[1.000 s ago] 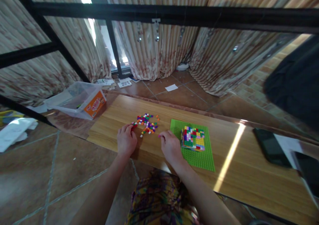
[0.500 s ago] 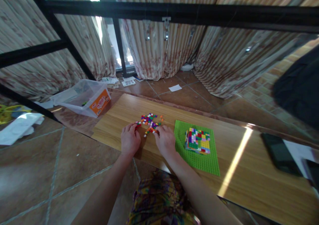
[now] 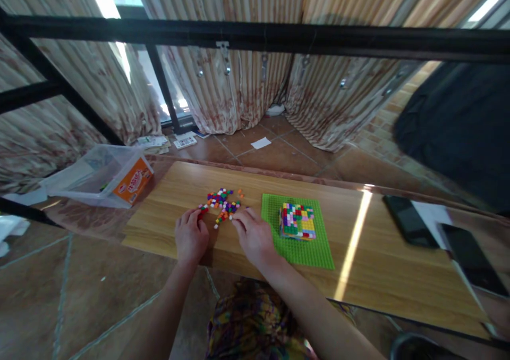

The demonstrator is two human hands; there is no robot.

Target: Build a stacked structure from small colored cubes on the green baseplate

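Observation:
A loose pile of small coloured building bricks (image 3: 223, 201) lies on the wooden board between my hands. At the pile's left edge is my left hand (image 3: 192, 235), fingers curled in beside some red bricks (image 3: 203, 209); whether one is pinched there is hard to see. My right hand (image 3: 255, 236) has its fingers drawn together at the pile's right edge, close to a pale brick, its grip too small to make out. To its right, a multicoloured block of joined bricks (image 3: 297, 222) stands on a green studded baseplate (image 3: 295, 256).
A clear plastic bin (image 3: 91, 176) with an orange label stands left of the wooden board (image 3: 370, 275). A dark phone (image 3: 410, 222), white paper (image 3: 432, 219) and a second dark device (image 3: 476, 259) lie at the right. A black metal bar (image 3: 255, 34) crosses beyond, before curtains.
The camera has turned rightward, so everything appears further left. My right hand has shifted slightly along the pile's right edge; my left hand stays beside the red bricks.

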